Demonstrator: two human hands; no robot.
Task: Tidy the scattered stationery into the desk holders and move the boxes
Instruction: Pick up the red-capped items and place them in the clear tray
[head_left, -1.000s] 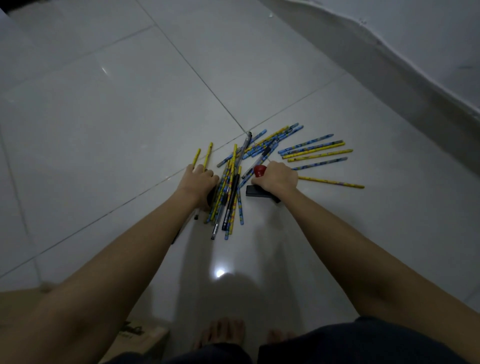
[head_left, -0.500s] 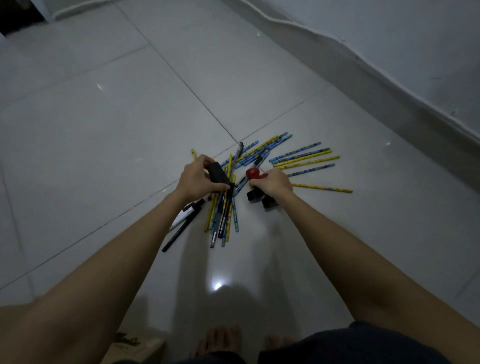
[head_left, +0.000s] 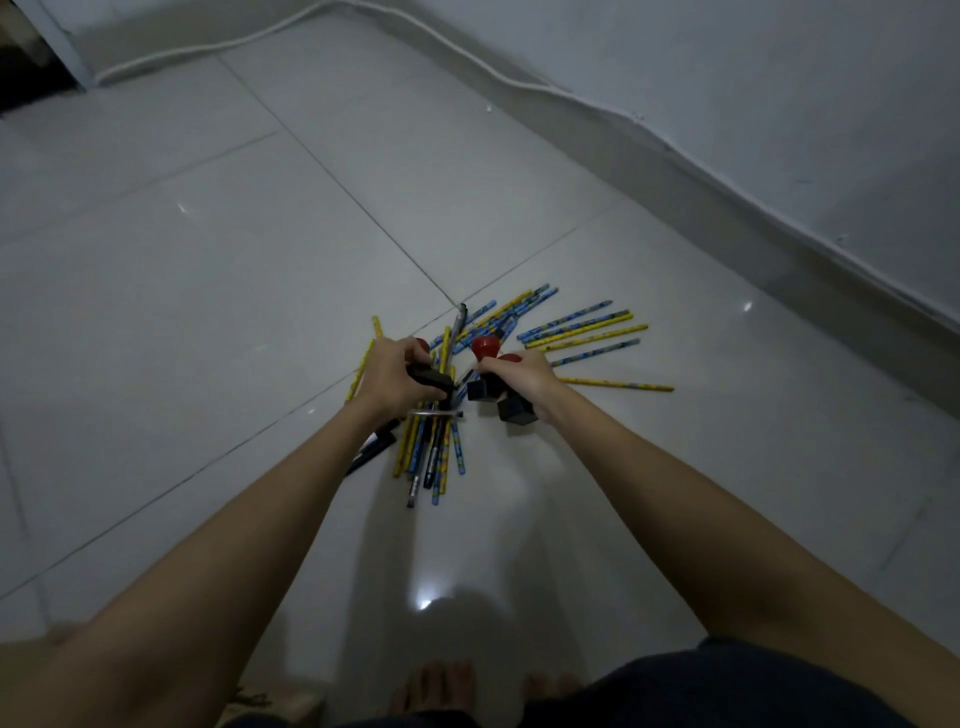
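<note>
Both hands are closed around rubber stamps above a pile of stationery on the tiled floor (head_left: 218, 291). The left hand (head_left: 395, 376) grips a black-based stamp (head_left: 431, 379) whose red knob just shows past the knuckles, holding it over the near cluster of pencils. The right hand (head_left: 524, 376) holds two stamps together: one with a red knob (head_left: 485, 347) standing above the fingers and a black block below, and a second black block (head_left: 517, 410) sticking out beneath the palm. Yellow and blue patterned pencils (head_left: 582, 332) lie fanned out on the tiles beyond and to the right of the hands, with one yellow pencil (head_left: 618, 385) lying apart nearest the right wrist. A tighter bundle of pencils and dark pens (head_left: 431, 457) lies under the left hand, pointing toward the person, and black markers (head_left: 374, 447) rest just left of it beside the left forearm. A white cable (head_left: 519, 85) runs along the base of the wall. Bare toes (head_left: 436, 686) show at the bottom edge.
</note>
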